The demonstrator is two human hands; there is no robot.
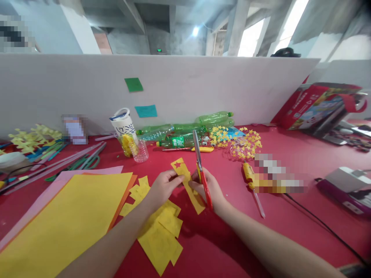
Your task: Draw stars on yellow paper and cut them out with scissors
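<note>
A narrow yellow felt strip [189, 189] with a star-shaped hole near its upper end is pinched by my left hand [166, 185]. My right hand [213, 189] is wrapped round red-and-yellow scissors [206, 189], their blades pointing up and away from me. The fingers of my right hand also touch the strip's right edge. Whether the blades are fully together is hard to make out. Under my left wrist lie several yellow felt pieces [162, 241], some with notched edges. Yellow stars on a curled stem [246, 144] stand beyond my right hand.
Large yellow sheets [72, 208] lie at left over orange and pink ones. Green plastic bottles [179, 139] line the white partition [185, 88] behind a yellow cutter [203, 149]. A printed cup [124, 125] stands there. A glue gun [249, 175] with a cord rests at right.
</note>
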